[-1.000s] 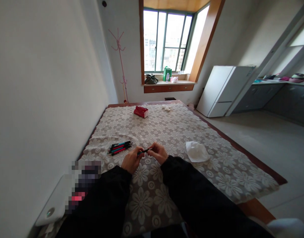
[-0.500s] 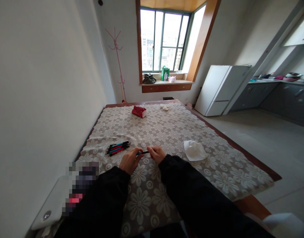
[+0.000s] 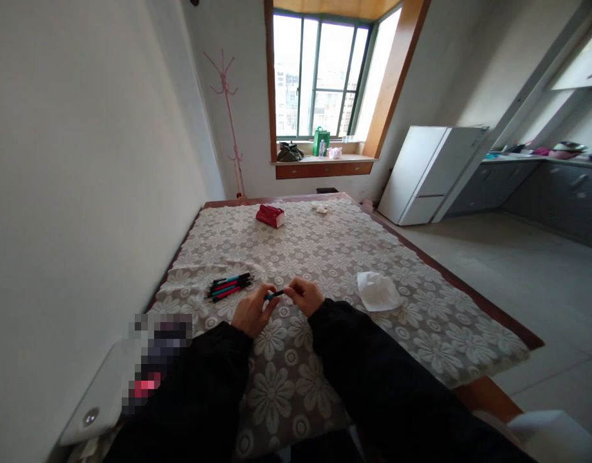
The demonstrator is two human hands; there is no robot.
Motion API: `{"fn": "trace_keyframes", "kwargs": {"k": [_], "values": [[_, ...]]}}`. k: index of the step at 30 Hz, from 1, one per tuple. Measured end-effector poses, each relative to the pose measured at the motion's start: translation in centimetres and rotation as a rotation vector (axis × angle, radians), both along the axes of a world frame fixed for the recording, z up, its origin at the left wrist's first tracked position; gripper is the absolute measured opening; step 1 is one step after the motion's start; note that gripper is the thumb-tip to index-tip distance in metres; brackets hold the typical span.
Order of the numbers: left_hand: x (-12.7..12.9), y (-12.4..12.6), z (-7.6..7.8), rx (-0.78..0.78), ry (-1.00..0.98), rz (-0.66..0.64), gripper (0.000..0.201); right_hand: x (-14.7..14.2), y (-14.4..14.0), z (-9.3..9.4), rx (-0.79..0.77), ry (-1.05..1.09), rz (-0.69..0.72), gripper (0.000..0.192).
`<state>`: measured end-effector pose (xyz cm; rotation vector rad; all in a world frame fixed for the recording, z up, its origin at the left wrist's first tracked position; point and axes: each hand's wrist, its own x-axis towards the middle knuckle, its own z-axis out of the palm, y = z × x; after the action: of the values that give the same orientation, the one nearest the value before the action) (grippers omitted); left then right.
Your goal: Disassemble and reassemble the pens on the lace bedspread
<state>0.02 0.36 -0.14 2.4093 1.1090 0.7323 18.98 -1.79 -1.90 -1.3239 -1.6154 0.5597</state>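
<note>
Table (image 3: 421, 334), large, draped in a beige tablecloth (image 3: 334, 257) with a white flower pattern; it fills most of the lower view, its left edge running along the white wall. Beyond it, a white cabinet (image 3: 431, 173) leaning by the right wall, and a window ledge carrying a green bag (image 3: 320, 141).

Both forearms in black sleeves come in from the bottom edge and converge over the near half of the table, wrists low to the cloth.

On the cloth: a crumpled white tissue (image 3: 377, 290) near the right forearm, not touching it. A red packet (image 3: 270, 215) far off toward the window end. A small bundle of pens (image 3: 229, 286), red and teal among them, lying side by side just left of and beyond the left hand, apart from it.

Left hand (image 3: 250, 313): fingers curled, knuckles up, thumb and forefinger pinched on the left end of a pen (image 3: 275, 295). Right hand (image 3: 304, 296): likewise curled, fingertips closed on the right end of the same pen. The pen is dark with a teal part, lies roughly level between the two hands, held just above the cloth.
</note>
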Motion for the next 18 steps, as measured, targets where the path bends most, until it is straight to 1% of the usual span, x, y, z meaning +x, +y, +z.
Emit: {"fn": "trace_keyframes", "kwargs": {"k": [2,4,5,8,9,11,14,15,18], "values": [[-0.01,0.05,-0.1,0.014,0.023,0.002,0.023,0.09,-0.04,0.01,0.01,-0.107,0.006,0.037],[0.0,0.13,-0.15,0.023,0.046,0.004,0.026,0.07,-0.18,0.2,0.013,-0.165,0.03,0.041],[0.01,0.16,-0.15,0.023,0.052,0.005,0.028,0.02,-0.25,0.32,0.019,-0.159,0.037,0.038],[0.03,0.1,-0.05,0.013,0.036,0.019,0.029,-0.12,-0.4,0.55,0.068,-0.083,0.057,0.019],[0.05,0.04,-0.01,0.012,0.027,0.02,0.029,-0.13,-0.4,0.56,0.084,-0.073,0.061,0.017],[0.08,-0.06,0.06,0.028,0.023,0.014,0.029,-0.1,-0.37,0.51,0.087,-0.109,0.053,0.019],[0.12,-0.06,0.04,0.067,0.064,-0.013,0.027,-0.03,-0.33,0.47,0.042,-0.209,0.021,0.035],[0.12,-0.02,0.0,0.073,0.083,-0.012,0.029,-0.03,-0.34,0.49,0.033,-0.223,0.02,0.035],[0.09,0.14,-0.17,0.065,0.103,0.034,0.035,-0.09,-0.38,0.52,0.052,-0.203,0.026,0.022]]}}
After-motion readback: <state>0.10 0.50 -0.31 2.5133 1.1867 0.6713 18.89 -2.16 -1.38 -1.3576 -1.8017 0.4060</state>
